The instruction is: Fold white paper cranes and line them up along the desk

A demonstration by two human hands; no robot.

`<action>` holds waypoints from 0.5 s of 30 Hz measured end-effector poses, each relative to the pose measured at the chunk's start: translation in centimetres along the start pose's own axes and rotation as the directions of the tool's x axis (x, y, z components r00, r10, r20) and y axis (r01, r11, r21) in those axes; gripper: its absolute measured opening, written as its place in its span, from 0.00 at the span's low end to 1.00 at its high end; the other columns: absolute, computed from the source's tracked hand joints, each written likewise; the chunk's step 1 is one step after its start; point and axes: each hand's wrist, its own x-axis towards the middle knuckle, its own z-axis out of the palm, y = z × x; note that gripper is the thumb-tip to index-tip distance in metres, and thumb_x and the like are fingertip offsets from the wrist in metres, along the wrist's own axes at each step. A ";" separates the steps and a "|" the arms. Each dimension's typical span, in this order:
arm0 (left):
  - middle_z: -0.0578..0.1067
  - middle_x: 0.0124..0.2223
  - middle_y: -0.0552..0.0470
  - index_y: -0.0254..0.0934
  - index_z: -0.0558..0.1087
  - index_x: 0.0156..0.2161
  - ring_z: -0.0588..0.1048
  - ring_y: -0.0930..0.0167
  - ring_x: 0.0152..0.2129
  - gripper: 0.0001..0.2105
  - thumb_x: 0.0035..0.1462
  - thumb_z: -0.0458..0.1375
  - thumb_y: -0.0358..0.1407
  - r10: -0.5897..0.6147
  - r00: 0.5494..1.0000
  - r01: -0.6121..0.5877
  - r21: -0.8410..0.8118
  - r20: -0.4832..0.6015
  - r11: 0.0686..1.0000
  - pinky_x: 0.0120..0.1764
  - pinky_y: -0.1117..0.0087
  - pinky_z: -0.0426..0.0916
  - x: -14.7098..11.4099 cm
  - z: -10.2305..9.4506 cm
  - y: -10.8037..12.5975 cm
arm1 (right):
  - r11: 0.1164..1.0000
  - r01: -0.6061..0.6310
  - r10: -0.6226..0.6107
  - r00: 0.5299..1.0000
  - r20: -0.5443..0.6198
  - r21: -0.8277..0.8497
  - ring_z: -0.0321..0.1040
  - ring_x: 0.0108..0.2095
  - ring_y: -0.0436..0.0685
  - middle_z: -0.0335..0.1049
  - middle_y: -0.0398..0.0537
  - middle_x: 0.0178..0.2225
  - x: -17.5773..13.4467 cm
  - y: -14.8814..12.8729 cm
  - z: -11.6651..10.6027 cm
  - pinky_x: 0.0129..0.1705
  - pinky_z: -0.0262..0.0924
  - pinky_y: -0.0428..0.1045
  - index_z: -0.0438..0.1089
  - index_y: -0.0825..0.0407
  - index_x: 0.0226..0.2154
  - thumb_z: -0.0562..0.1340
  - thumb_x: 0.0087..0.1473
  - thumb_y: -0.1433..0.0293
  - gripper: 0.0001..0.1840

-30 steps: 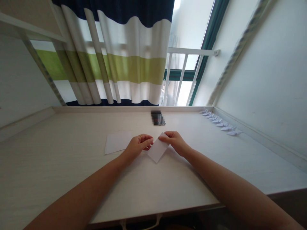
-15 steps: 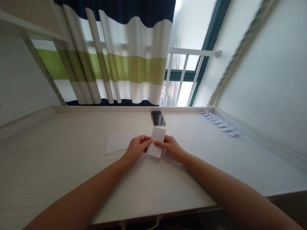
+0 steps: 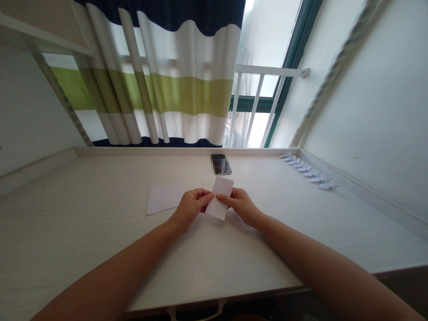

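A white folded-looking rectangle of paper [image 3: 220, 203] is held between my two hands, tilted slightly, above the desk. My left hand [image 3: 194, 203], with a ring on one finger, pinches its left edge between thumb and fingers. On the opposite side my right hand [image 3: 241, 204] grips it, thumb flat on the front and fingers behind. The fingertips behind the paper are hidden. To the left of my left hand lies a white sheet of paper [image 3: 163, 197], flat on the desk.
The pale desk [image 3: 83, 232] has a raised rim at the back. A dark, pixelated phone-like object [image 3: 221, 165] lies beyond my hands. Several folded white paper figures [image 3: 309, 173] line the right side. A striped curtain [image 3: 187, 89] and white railing [image 3: 259, 71] stand behind.
The paper has shifted very slightly to the right in my hands. Both hands keep the same grip, and the camera view has moved a little.
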 end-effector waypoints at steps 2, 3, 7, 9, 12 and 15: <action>0.74 0.24 0.52 0.31 0.70 0.29 0.71 0.75 0.21 0.13 0.41 0.61 0.40 0.028 1.000 -0.028 0.014 0.001 1.000 0.26 0.74 0.66 -0.1 0.0 0.0 | 1.000 0.015 -0.015 1.000 -0.023 -0.003 0.64 0.23 0.49 0.69 0.45 0.22 0.0 -0.1 0.0 0.26 0.59 0.47 0.70 0.58 0.25 0.64 0.39 0.64 0.13; 0.74 0.24 0.52 0.31 0.70 0.29 0.71 0.75 0.21 0.13 0.41 0.61 0.40 0.040 0.999 -0.040 0.019 -0.001 0.999 0.26 0.74 0.65 -0.1 0.0 0.1 | 1.000 0.024 -0.024 0.999 -0.036 -0.005 0.63 0.22 0.49 0.69 0.45 0.22 0.0 -0.1 0.0 0.26 0.58 0.46 0.70 0.58 0.24 0.64 0.39 0.63 0.13; 0.74 0.24 0.52 0.31 0.70 0.28 0.71 0.75 0.21 0.12 0.40 0.62 0.39 0.053 0.999 -0.053 0.010 -0.013 0.999 0.26 0.73 0.66 -0.2 0.1 0.1 | 0.999 0.032 -0.032 0.999 -0.013 -0.007 0.64 0.24 0.50 0.70 0.45 0.24 -0.1 -0.2 -0.1 0.29 0.58 0.47 0.71 0.58 0.26 0.66 0.36 0.66 0.12; 0.74 0.24 0.52 0.31 0.70 0.29 0.71 0.74 0.21 0.13 0.40 0.62 0.39 0.044 0.999 -0.044 -0.007 -0.009 0.999 0.27 0.73 0.66 -0.3 0.2 0.2 | 1.000 0.023 -0.023 1.000 0.012 -0.005 0.64 0.26 0.50 0.71 0.45 0.26 -0.1 -0.1 -0.2 0.31 0.59 0.47 0.71 0.57 0.26 0.67 0.35 0.67 0.12; 0.74 0.25 0.51 0.31 0.71 0.31 0.72 0.74 0.21 0.14 0.40 0.61 0.39 0.008 1.000 -0.008 -0.038 0.018 0.999 0.28 0.71 0.67 -0.3 0.1 0.2 | 0.999 0.032 -0.032 0.999 -0.009 -0.008 0.64 0.26 0.50 0.71 0.45 0.26 0.0 0.0 -0.3 0.32 0.58 0.48 0.72 0.56 0.26 0.66 0.36 0.67 0.11; 0.74 0.24 0.51 0.30 0.71 0.31 0.71 0.74 0.21 0.13 0.41 0.61 0.39 -0.036 0.999 0.037 -0.057 0.028 0.998 0.27 0.72 0.66 -0.2 0.0 0.2 | 0.997 0.075 -0.076 0.997 -0.024 -0.008 0.64 0.27 0.50 0.71 0.44 0.26 0.1 0.2 -0.5 0.33 0.58 0.48 0.72 0.55 0.27 0.65 0.37 0.67 0.11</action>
